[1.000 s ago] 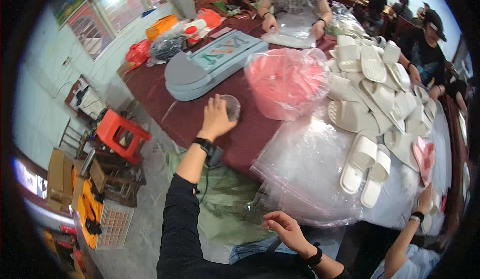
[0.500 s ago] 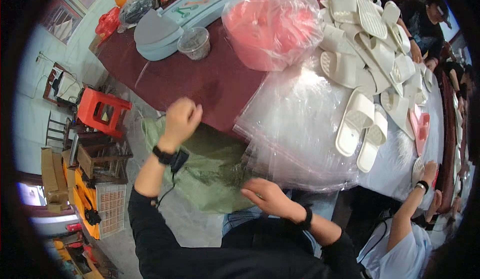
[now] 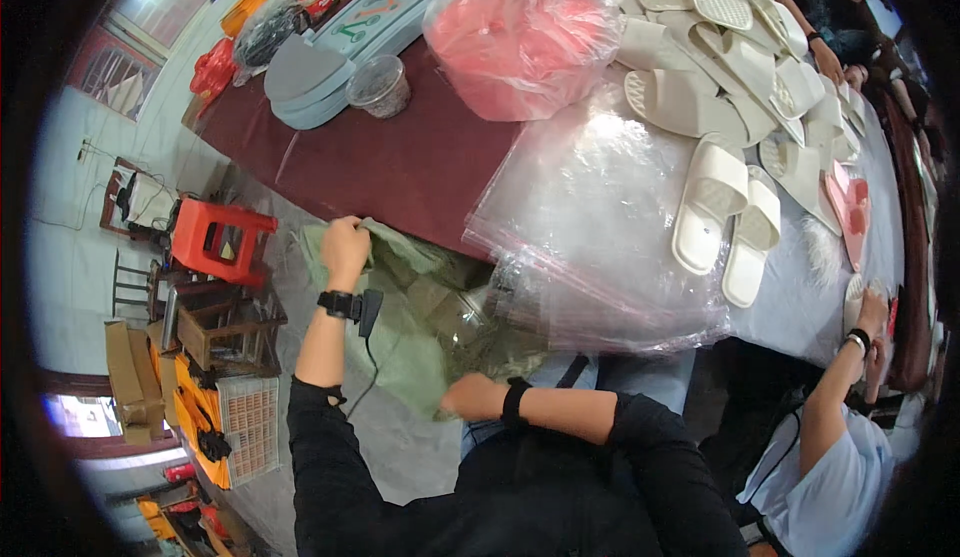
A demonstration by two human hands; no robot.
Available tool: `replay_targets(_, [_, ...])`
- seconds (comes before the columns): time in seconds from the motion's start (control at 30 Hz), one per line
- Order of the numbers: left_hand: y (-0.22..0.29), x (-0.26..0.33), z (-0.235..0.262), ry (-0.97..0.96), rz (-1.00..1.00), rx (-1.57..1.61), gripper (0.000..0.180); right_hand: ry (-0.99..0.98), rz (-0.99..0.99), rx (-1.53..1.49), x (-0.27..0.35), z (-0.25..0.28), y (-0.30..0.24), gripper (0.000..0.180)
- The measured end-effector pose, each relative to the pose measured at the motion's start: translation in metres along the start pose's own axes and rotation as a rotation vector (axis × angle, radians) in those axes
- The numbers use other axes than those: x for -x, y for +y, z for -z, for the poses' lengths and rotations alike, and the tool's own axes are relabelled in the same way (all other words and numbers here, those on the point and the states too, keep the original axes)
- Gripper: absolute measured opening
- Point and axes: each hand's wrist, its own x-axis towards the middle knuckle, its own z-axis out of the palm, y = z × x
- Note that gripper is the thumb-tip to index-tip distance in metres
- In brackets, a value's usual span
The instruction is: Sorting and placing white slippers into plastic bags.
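A green woven sack (image 3: 400,342) hangs at the table's front edge, its mouth pulled apart, with clear plastic showing inside. At the sack's far left rim, my left hand (image 3: 345,249) is closed on the fabric. My right hand (image 3: 476,397) is closed at the sack's near edge in front of my body; its fingertips are partly hidden, but the fabric meets them. On the table to the right of the sack lies a stack of clear plastic bags (image 3: 590,227). A pair of white slippers, with a left one (image 3: 711,207) and a right one (image 3: 752,242), rests on the stack's right side.
A heap of cream slippers (image 3: 700,67) covers the far right. Beyond the bags sit a pink bundle in plastic (image 3: 525,42), a clear tub (image 3: 378,87) and a grey-blue case (image 3: 385,12). A red stool (image 3: 222,242) stands left. A co-worker's arm (image 3: 835,387) reaches in at right.
My left hand has come down to the sack's rim and closed on it. My right hand has moved left and down to the sack's near edge. The sack's mouth is wider now.
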Motion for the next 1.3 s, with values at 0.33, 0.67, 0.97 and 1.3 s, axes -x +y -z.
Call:
replay_targets(0.33, [0.021,0.093,-0.013,0.139,-0.528,0.061,0.066,-0.335,0.498,-0.689,0.000,-0.014,-0.011,0.030])
replay_targets(0.67, [0.166,0.151,-0.002,0.134,-1.126,0.286,0.032,1.037,-0.058,-0.244,0.196,0.086,-0.004,0.026])
replay_targets(0.97, [0.299,0.232,0.132,-0.752,-1.752,1.634,0.030,1.649,-0.941,0.124,0.318,0.100,0.071,0.037])
replay_targets(1.3, [0.326,0.306,0.157,-0.987,-1.595,2.539,0.023,1.554,-1.154,-0.107,0.300,0.114,0.133,0.046])
